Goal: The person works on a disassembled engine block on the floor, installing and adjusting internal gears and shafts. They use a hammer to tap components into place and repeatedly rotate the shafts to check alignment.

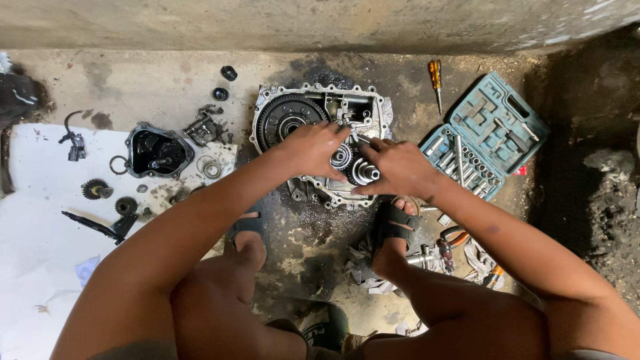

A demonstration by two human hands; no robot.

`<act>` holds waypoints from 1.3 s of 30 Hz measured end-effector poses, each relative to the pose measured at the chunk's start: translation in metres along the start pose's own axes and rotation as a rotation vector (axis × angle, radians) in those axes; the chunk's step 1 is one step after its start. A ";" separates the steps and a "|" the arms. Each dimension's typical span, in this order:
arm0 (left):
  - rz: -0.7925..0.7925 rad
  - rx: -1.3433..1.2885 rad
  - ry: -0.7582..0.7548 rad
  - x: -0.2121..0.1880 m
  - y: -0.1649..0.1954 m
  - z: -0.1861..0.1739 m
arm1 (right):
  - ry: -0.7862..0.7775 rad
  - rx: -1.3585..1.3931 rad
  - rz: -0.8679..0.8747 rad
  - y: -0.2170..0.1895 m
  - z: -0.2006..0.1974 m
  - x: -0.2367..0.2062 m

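My left hand (pixel 312 148) curled over gear shafts (pixel 353 167), fingers bent, gripping top of cluster; fingertips hidden behind gears. My right hand (pixel 399 167) clamped on same shafts from other side, thumb low by shaft end. Exact contact hard to make out. Shafts sit in open gearbox housing (pixel 320 113) on oily floor, big ring gear (pixel 285 119) left of hands. Teal socket set case (pixel 490 130) open at right, orange screwdriver (pixel 435 77) above it. Black cover (pixel 159 152), small gears (pixel 95 189) on white sheet (pixel 33 233) at left.
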State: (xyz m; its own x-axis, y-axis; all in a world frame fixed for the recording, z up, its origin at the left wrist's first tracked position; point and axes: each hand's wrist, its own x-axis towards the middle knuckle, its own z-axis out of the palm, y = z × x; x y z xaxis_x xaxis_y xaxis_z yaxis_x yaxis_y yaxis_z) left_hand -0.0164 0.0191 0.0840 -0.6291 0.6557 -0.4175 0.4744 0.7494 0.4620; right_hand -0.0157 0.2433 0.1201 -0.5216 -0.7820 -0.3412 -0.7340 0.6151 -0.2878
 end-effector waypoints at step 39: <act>0.099 -0.136 0.013 0.010 -0.017 0.005 | 0.017 0.016 0.010 0.012 0.038 -0.002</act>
State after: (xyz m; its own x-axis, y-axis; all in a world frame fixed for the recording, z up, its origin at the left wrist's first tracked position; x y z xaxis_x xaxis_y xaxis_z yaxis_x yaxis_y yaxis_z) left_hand -0.0275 0.0133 0.0676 -0.5917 0.7235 -0.3555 0.4472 0.6615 0.6020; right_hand -0.0071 0.2566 0.0835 -0.5364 -0.7771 -0.3294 -0.7217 0.6246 -0.2983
